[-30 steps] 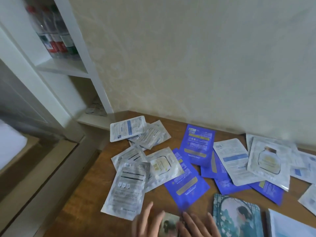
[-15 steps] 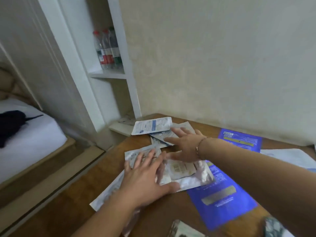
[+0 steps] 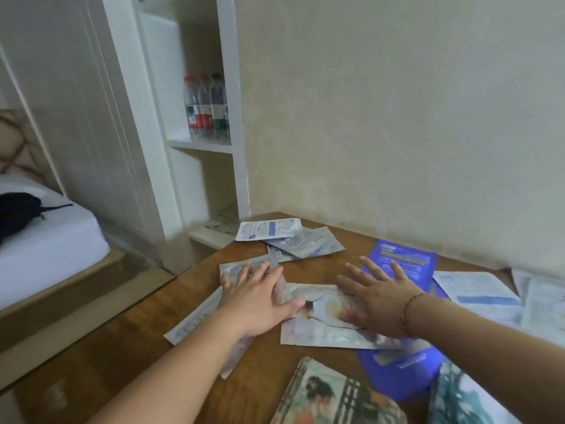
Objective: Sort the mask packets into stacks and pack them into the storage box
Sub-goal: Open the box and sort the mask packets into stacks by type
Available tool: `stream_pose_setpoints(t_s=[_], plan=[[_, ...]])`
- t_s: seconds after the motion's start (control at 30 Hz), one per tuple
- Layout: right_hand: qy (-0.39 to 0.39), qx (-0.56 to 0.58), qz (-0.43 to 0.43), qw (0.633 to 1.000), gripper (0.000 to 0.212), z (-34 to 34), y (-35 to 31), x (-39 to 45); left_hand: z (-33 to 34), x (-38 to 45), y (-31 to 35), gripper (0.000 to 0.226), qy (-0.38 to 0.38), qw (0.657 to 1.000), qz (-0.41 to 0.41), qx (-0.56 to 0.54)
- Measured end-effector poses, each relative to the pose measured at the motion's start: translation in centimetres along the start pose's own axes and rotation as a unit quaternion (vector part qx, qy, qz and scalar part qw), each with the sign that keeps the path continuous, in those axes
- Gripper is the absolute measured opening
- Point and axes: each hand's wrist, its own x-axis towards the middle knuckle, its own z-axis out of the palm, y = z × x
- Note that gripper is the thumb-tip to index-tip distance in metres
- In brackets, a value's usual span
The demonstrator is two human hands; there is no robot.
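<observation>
On wooden table point(image 3: 189, 304), scattered packets point(image 3: 293, 240)

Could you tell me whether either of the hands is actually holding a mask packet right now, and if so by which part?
Neither grips one. The left hand lies flat on silver packets; the right hand lies flat on the white packet.

Print on mask packets point(image 3: 269, 233) and bottle labels point(image 3: 205, 117) — too blurred, nothing legible.

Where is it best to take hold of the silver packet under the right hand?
Probably the near left corner of the silver packet, from the near side. It lies flat on the table; that corner is bare, with the right hand covering its far part.
</observation>
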Motion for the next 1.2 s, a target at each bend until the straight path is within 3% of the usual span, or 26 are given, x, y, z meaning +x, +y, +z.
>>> stream_pose_setpoints(t_s=[0.07, 0.1, 0.2, 0.27, 0.37, 0.43, 0.57, 0.63, 0.7, 0.87, 1.0, 1.07, 1.2], plan=[[0.034, -0.009, 0.013, 0.999, 0.132, -0.2, 1.4, -1.6, -0.4, 0.5, 1.2, 0.087, 0.009, 0.998, 0.061, 0.004], [0.046, 0.006, 0.027, 0.999, 0.125, -0.2, 2.7, -2.5, -0.5, 0.7, 1.8, 0.085, 0.003, 0.994, 0.105, 0.006], [0.031, 0.045, 0.08, 0.995, 0.06, 0.2, 7.2, -5.6, -0.4, 1.3, 3.3, 0.077, -0.032, 0.981, 0.189, 0.032], [0.007, 0.036, 0.114, 0.993, 0.046, 1.4, 10.2, -7.6, -0.1, 1.9, 3.5, 0.071, -0.023, 0.985, 0.169, 0.035], [-0.037, 0.119, 0.16, 0.979, 0.048, 3.4, 12.3, -9.9, 0.1, 2.4, 4.0, 0.062, -0.007, 0.993, 0.118, 0.013], [-0.048, 0.117, 0.161, 0.979, 0.052, 4.2, 12.2, -10.3, 0.1, 2.4, 4.7, 0.056, 0.008, 0.994, 0.11, 0.0], [-0.026, 0.168, 0.174, 0.97, 0.053, 3.8, 12.1, -10.7, 0.5, 2.0, 8.3, 0.052, 0.067, 0.982, 0.176, -0.025], [0.047, 0.229, 0.218, 0.948, 0.049, 3.4, 13.4, -12.1, 0.6, 1.4, 11.3, 0.055, 0.046, 0.965, 0.243, -0.083], [0.077, 0.223, 0.273, 0.933, 0.045, 3.4, 15.4, -14.4, 0.5, 0.5, 14.9, 0.06, 0.008, 0.947, 0.314, -0.072], [-0.034, 0.184, 0.391, 0.901, 0.056, 6.5, 19.3, -22.4, 0.3, -1.0, 23.6, 0.055, -0.071, 0.924, 0.377, -0.004], [-0.05, 0.211, 0.379, 0.899, 0.058, 10.1, 19.3, -27.2, 1.3, -1.2, 26.0, 0.052, -0.105, 0.928, 0.356, 0.019], [-0.038, 0.223, 0.374, 0.899, 0.064, 10.8, 19.1, -28.6, 1.3, -1.1, 25.9, 0.052, -0.1, 0.936, 0.336, 0.011], [-0.004, 0.233, 0.359, 0.904, 0.056, 10.7, 18.5, -31.3, 0.7, -0.8, 26.4, 0.055, -0.078, 0.953, 0.292, 0.0]])
